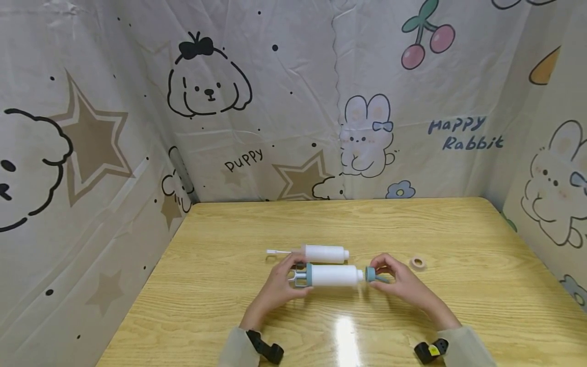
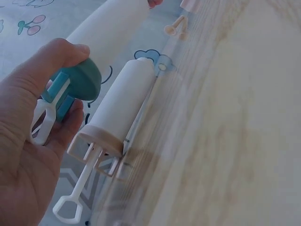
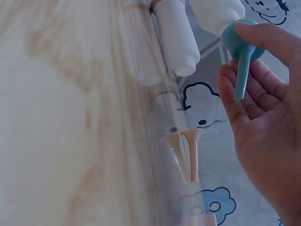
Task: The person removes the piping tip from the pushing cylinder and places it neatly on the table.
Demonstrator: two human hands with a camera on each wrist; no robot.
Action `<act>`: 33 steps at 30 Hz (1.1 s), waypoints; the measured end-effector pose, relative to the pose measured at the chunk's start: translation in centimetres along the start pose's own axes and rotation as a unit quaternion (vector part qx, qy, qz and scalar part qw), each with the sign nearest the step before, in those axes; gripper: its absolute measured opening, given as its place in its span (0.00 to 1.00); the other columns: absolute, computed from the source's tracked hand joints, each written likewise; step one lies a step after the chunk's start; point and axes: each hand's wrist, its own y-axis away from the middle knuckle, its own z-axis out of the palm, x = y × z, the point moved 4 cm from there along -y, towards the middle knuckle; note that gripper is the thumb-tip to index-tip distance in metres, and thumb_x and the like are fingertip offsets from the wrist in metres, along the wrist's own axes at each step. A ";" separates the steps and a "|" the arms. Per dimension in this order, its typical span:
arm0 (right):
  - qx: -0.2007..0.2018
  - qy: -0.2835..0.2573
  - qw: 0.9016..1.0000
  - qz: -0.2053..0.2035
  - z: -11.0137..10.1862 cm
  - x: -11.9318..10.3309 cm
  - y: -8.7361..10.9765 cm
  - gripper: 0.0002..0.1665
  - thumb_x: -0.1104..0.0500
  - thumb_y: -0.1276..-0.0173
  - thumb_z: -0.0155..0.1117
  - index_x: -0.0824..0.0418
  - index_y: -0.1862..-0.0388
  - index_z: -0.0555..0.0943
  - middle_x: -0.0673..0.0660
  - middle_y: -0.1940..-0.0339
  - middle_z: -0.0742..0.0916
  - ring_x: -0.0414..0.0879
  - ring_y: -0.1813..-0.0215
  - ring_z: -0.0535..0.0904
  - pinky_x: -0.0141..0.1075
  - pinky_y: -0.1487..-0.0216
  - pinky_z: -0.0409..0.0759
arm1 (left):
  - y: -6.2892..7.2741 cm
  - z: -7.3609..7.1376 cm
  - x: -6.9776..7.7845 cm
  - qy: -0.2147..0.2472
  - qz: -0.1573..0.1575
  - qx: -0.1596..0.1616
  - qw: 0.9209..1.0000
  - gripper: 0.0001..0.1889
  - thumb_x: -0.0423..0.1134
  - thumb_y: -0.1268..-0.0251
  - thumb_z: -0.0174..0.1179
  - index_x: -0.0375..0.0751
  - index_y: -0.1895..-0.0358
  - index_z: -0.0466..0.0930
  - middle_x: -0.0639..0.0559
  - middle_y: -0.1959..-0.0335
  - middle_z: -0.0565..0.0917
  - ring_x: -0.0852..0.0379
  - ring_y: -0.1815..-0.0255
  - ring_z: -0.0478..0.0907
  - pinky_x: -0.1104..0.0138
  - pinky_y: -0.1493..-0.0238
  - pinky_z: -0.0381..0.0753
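A large white syringe [image 1: 335, 276] with a teal collar and white plunger lies level in front of me. My left hand [image 1: 281, 283] holds its collar end, thumb on the teal collar [image 2: 83, 80] in the left wrist view. A teal nozzle cap [image 1: 370, 274] with a slim spout [image 3: 242, 77] is pinched by my right hand [image 1: 403, 283]. The cap sits right at the syringe's narrow tip, in line with it. Just behind lies a second white syringe [image 1: 324, 253] with a beige collar, its plunger [image 2: 87, 176] drawn out.
To the right of my right hand lies a small beige ring-shaped piece [image 1: 418, 262]. A beige flared nozzle [image 3: 194, 150] shows in the right wrist view. The wooden table [image 1: 229, 224] ends at a printed cloth backdrop [image 1: 298, 102] at the back and sides.
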 end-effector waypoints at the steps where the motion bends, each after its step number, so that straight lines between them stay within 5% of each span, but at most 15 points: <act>1: 0.000 -0.001 1.000 0.000 0.0 0.0 0.1 0.15 0.66 0.35 0.66 0.63 0.51 0.74 0.50 0.54 0.79 0.29 0.51 0.77 0.25 0.47 0.79 | 0.1 -0.1 -0.1 0.000 0.002 0.001 1.000 0.29 0.38 0.49 0.74 0.39 0.44 0.72 0.51 0.47 0.78 0.51 0.46 0.80 0.63 0.45 0.83; 16: -0.006 -0.005 1.000 0.013 0.0 -0.2 0.1 0.15 0.65 0.34 0.66 0.66 0.51 0.74 0.55 0.54 0.80 0.30 0.52 0.77 0.25 0.48 0.79 | 0.9 -0.2 -0.9 -0.013 -0.065 -0.036 0.997 0.27 0.40 0.48 0.74 0.47 0.45 0.72 0.53 0.49 0.79 0.54 0.48 0.79 0.64 0.49 0.83; 33: -0.020 -0.014 1.000 0.017 0.0 -0.2 0.0 0.14 0.65 0.33 0.65 0.66 0.51 0.74 0.57 0.54 0.80 0.31 0.52 0.78 0.25 0.47 0.79 | 1.4 0.0 -2.4 -0.008 -0.099 -0.065 0.993 0.27 0.44 0.47 0.73 0.48 0.45 0.72 0.54 0.51 0.78 0.55 0.48 0.78 0.64 0.49 0.82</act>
